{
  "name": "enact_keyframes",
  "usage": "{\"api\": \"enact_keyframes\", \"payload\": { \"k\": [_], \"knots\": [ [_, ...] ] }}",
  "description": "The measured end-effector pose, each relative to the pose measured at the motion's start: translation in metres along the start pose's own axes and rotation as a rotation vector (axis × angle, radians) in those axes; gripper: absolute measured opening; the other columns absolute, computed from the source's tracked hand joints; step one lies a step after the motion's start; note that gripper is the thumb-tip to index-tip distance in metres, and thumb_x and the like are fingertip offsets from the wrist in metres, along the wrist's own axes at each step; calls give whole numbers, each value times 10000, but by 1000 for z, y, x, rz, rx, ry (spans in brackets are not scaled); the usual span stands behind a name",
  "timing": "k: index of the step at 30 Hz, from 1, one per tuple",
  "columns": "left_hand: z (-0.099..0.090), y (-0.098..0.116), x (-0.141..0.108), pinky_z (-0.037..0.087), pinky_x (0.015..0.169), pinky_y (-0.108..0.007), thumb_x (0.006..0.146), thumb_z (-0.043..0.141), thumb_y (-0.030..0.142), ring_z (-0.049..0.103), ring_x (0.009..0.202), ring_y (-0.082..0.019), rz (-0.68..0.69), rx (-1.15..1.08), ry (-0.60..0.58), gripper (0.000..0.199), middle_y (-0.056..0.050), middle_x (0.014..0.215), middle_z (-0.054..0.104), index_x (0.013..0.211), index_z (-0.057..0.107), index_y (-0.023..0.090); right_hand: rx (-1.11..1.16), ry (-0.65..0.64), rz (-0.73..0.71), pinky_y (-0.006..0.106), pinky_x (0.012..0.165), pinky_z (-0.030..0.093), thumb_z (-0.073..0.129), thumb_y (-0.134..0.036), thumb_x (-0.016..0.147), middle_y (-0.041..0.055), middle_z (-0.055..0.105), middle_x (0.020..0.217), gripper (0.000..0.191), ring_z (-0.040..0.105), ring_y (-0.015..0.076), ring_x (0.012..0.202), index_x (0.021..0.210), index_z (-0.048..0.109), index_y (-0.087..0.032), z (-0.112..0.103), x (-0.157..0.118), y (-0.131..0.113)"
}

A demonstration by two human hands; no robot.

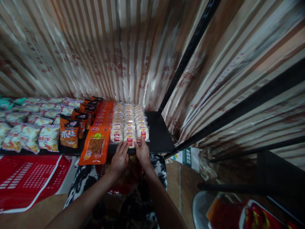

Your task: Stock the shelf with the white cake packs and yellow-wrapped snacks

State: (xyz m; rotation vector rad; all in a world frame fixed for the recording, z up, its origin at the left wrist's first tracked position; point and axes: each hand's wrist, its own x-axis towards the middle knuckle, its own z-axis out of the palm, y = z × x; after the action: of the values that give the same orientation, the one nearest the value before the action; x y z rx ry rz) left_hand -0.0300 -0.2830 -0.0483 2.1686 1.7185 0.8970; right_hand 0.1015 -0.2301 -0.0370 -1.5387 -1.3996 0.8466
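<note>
White round rice crackers in clear packets stand in three rows near the right end of a black shelf (157, 132). Both hands are at the front rice cracker packet (129, 142) of the middle row. My left hand (119, 159) has its fingers closed together on the packet's lower left edge. On the opposite side, my right hand (142, 152) grips the lower right edge between thumb and fingers. Another cracker packet (143, 133) fronts the right row, just above my right hand. Left of the rows lie overlapping flat orange snack packs (95, 144), the front one jutting past the shelf edge.
Black-and-orange bags (69, 132) and white snack bags (49, 137) fill the shelf's left. Black metal posts (188, 47) rise at the right before a striped curtain (114, 47). A red basket (28, 178) sits below left; a grey-white tub (201, 206) is on the floor at right.
</note>
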Motion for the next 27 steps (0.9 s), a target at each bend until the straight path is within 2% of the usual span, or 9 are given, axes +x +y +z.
{"api": "enact_keyframes", "payload": {
  "k": [3, 7, 11, 15, 19, 27],
  "knots": [
    [4, -1, 1, 319, 1104, -435, 794, 382, 89, 262, 1370, -244, 37, 58, -36, 514, -93, 1406, 441, 1298, 479, 130, -40, -12, -27, 299, 741, 492, 492, -272, 817, 64, 655, 919, 167, 615, 170, 759, 955, 548, -196, 2, 0, 3],
    [13, -4, 0, 344, 1087, -422, 798, 359, 70, 233, 1377, -261, 86, 161, -68, 508, -128, 1408, 429, 1293, 476, 72, -49, 68, -88, 306, 754, 492, 474, -230, 815, 94, 628, 996, 217, 597, 179, 809, 1004, 563, -173, 7, 0, 9],
    [20, -10, -1, 376, 1062, -430, 790, 341, 30, 216, 1378, -268, 131, 275, -90, 515, -151, 1417, 404, 1287, 474, 53, -59, 124, -163, 311, 739, 500, 457, -180, 806, 95, 596, 992, 236, 583, 181, 825, 1007, 579, -164, 10, -5, 13],
    [20, -13, 0, 395, 1050, -416, 792, 337, 20, 226, 1372, -275, 164, 347, -102, 516, -158, 1420, 397, 1288, 473, 52, -160, 170, -263, 323, 801, 488, 463, -178, 821, 100, 551, 1026, 225, 542, 201, 951, 996, 604, -181, 6, -14, 17],
    [19, -12, -1, 388, 1055, -435, 805, 348, 42, 192, 1380, -283, 199, 348, -84, 498, -170, 1427, 381, 1288, 468, 41, -294, 139, -336, 355, 883, 445, 467, -201, 851, 89, 566, 997, 236, 525, 207, 964, 1034, 615, -195, 3, -20, 23],
    [21, -8, 2, 380, 1055, -467, 830, 347, 85, 166, 1384, -298, 213, 324, -33, 463, -188, 1411, 403, 1274, 466, 33, -341, 85, -299, 307, 801, 464, 460, -224, 864, 80, 601, 980, 246, 559, 188, 870, 1051, 618, -192, 5, -14, 23]
  ]
}}
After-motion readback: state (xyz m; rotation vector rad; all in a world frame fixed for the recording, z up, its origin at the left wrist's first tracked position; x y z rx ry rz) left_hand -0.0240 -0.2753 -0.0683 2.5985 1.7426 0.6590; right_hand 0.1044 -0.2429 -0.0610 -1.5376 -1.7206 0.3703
